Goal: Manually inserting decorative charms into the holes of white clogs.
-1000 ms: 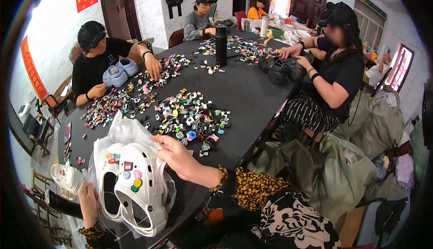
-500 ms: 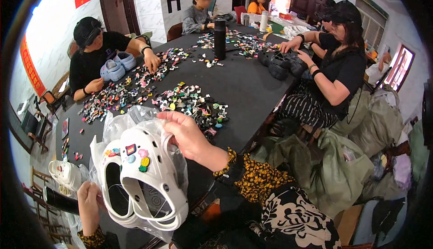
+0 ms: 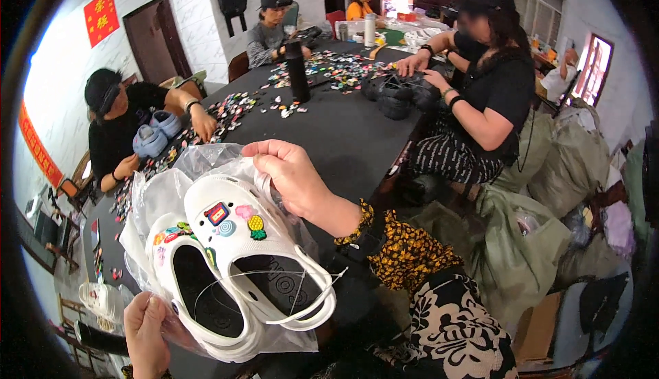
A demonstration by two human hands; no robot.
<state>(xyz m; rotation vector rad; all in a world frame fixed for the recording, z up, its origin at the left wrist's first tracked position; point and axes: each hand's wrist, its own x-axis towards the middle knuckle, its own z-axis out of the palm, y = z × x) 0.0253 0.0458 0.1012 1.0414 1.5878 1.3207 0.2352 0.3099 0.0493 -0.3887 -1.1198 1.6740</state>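
Observation:
A pair of white clogs [image 3: 237, 243] sits inside a clear plastic bag [image 3: 154, 197], low in the middle. Colourful charms, among them a pineapple charm [image 3: 256, 225], are fixed to the clogs' uppers. A thin clear loop [image 3: 257, 271] runs across the heel openings. My right hand [image 3: 292, 176] pinches the bag's upper edge beside the clog toes. At the lower left, the fingers of my left hand [image 3: 146, 331] close on the bag's other side, near the heels.
Loose charms [image 3: 312, 74] lie heaped on the black table [image 3: 329, 132], around a black bottle [image 3: 297, 72]. Co-workers sit around it: one with blue clogs [image 3: 156, 134], another handling black shoes [image 3: 395, 94]. Green sacks [image 3: 522, 249] stand on the right. More white clogs [image 3: 101, 298] are at the left edge.
The bagged clogs have come up closer and turned, their heels swinging to the right. Both hands keep their hold on the bag. The whole view has shifted a little.

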